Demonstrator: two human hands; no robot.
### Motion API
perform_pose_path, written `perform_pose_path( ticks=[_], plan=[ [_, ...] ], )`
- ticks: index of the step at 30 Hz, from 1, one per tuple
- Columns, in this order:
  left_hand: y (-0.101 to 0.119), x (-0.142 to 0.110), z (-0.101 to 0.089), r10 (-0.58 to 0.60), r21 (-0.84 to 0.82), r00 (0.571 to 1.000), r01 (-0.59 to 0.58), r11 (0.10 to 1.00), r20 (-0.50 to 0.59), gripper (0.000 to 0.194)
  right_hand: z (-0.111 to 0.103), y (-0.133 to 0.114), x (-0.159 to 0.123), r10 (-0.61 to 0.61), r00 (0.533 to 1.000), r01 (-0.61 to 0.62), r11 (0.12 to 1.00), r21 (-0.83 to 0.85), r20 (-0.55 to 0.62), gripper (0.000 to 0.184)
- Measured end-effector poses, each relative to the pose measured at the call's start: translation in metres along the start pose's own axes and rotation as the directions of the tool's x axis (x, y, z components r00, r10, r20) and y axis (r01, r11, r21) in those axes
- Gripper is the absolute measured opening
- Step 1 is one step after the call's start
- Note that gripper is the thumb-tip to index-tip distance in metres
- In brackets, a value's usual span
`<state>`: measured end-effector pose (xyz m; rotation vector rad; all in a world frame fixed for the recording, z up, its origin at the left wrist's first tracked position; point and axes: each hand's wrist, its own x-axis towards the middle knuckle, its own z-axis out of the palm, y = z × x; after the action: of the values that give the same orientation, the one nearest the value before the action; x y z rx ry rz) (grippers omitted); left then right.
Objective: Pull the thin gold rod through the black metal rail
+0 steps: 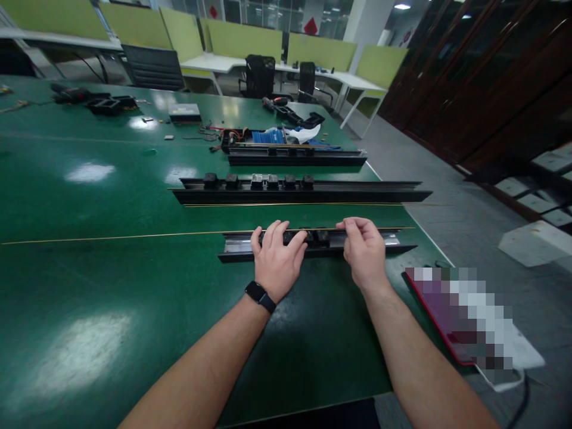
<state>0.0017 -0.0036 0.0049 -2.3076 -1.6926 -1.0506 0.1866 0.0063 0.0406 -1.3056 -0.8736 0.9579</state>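
A short black and silver metal rail (241,245) lies across the green table (111,286) in front of me, with small black blocks (319,237) seated in its channel. My left hand (277,257), a black watch on its wrist, lies over the rail with fingers spread flat on it. My right hand (364,247) is just to the right, its fingers pinched together on the rail's far edge beside the blocks. A thin brass strip (111,238) runs leftward from the rail along the table.
A longer black rail (304,192) carrying several black blocks lies beyond, and a third rail (297,157) further back beside a tray of parts (268,137). A red-edged blurred object (465,316) sits at the table's right edge. Tools lie at the far left (89,98). Desks and chairs stand behind.
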Motion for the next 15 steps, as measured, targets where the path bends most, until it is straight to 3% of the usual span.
perform_pose_path(
  ticks=[3, 10, 15],
  plan=[
    [0.000, 0.000, 0.000, 0.004, 0.002, 1.000, -0.004, 1.000, -0.002, 0.025, -0.008, 0.006, 0.006, -0.103, 0.988, 0.099, 0.994, -0.036, -0.118, 0.027],
    [-0.001, 0.001, 0.000, 0.014, 0.010, 1.000, -0.014, 1.000, -0.013, 0.025, -0.013, 0.009, 0.012, 0.164, 0.986, -0.164, 0.986, -0.030, -0.027, 0.034],
    [-0.002, 0.001, 0.000, 0.027, 0.018, 0.999, -0.026, 0.999, -0.024, 0.025, -0.012, 0.011, 0.016, 0.207, 0.978, -0.208, 0.976, 0.061, 0.026, 0.029]
  ],
)
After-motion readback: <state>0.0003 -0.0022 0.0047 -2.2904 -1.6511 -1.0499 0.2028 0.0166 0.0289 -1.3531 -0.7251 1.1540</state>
